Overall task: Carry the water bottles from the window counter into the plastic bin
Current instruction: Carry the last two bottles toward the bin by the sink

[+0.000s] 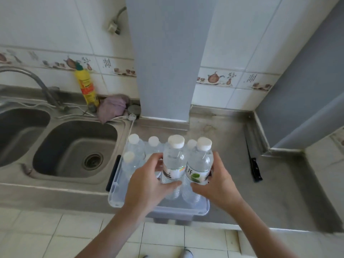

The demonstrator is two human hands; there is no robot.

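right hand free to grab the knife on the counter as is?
Probably not: the right hand grips a water bottle over the plastic bin. The path to the knife looks unobstructed.

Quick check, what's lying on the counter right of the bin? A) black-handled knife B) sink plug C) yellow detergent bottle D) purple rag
A: the black-handled knife lies on the steel counter to the right of the plastic bin; the yellow bottle and purple rag sit behind the sink, on the left.
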